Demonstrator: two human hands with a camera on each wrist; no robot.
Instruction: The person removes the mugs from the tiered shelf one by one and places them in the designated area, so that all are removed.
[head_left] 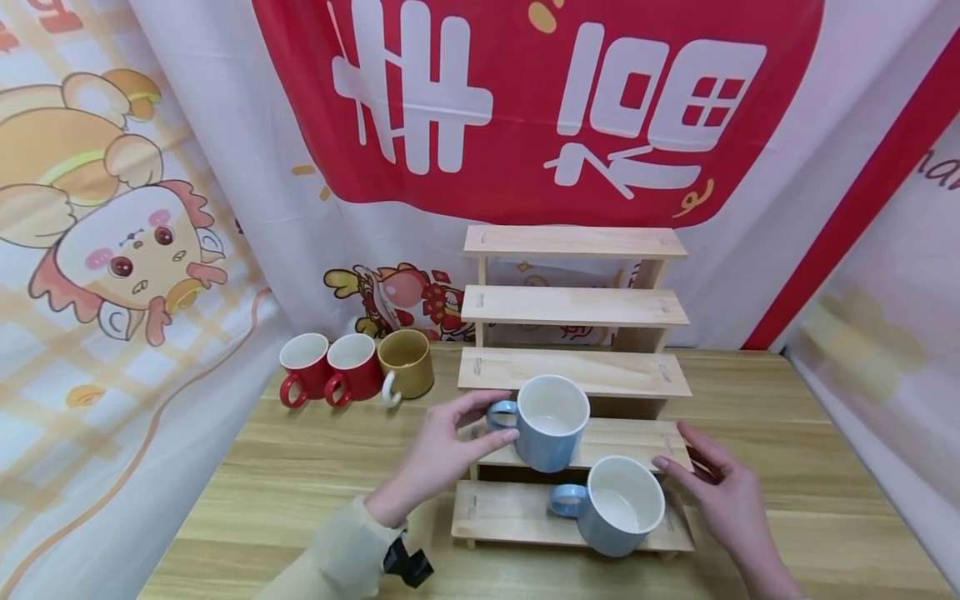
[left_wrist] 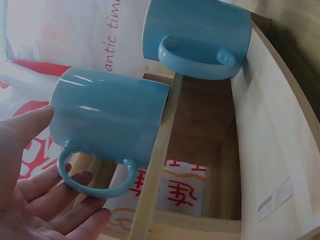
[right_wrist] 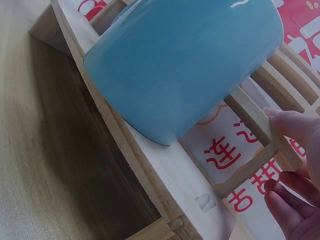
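Note:
A light blue mug [head_left: 551, 425] stands on the second step from the bottom of a wooden tiered rack [head_left: 573, 371], its handle to the left. My left hand [head_left: 442, 446] is at that handle. In the left wrist view, the thumb is at the mug's rim and the other fingers [left_wrist: 47, 192] are spread loosely by the handle, not curled round it. A second light blue mug [head_left: 618, 508] sits on the lowest step, further right. My right hand [head_left: 716, 483] pinches the right end of the second step between thumb and fingers; the right wrist view shows the thumb [right_wrist: 292, 122] on the wood.
Two red mugs [head_left: 303, 367] and a brown mug [head_left: 407, 367] with a white handle stand in a row on the wooden table [head_left: 300, 475], left of the rack. Behind hangs a red and white printed cloth [head_left: 525, 125]. The upper rack steps rise toward it.

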